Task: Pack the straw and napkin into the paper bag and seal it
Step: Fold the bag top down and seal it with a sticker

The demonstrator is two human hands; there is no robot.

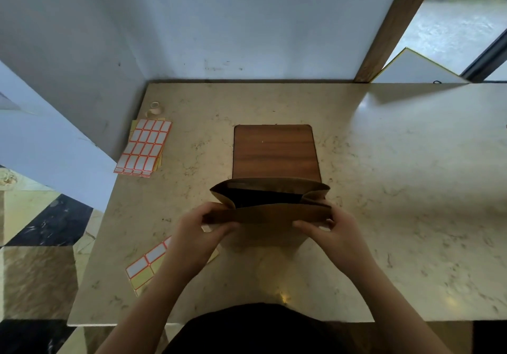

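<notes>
The table (384, 189) bears a wooden board (274, 150) at centre; the bag (270, 211) stands at six o'clock of it, mouth open; label sheets (144, 146) lie at nine o'clock. The left hand (197, 230) and right hand (333, 233) pinch the near lip's corners, folding it. Straw and napkin are unseen, likely inside; folding has begun, sealing remains.

Two bare forearms enter from the bottom edge, without sleeves, watch, bracelet or rings that can be seen. The left grip (200, 227) and right grip (333, 234) are bare hands, ungloved. Below and between the grips, a dark garment (258, 329), black or near black, covers the torso; its cut cannot be told.
</notes>
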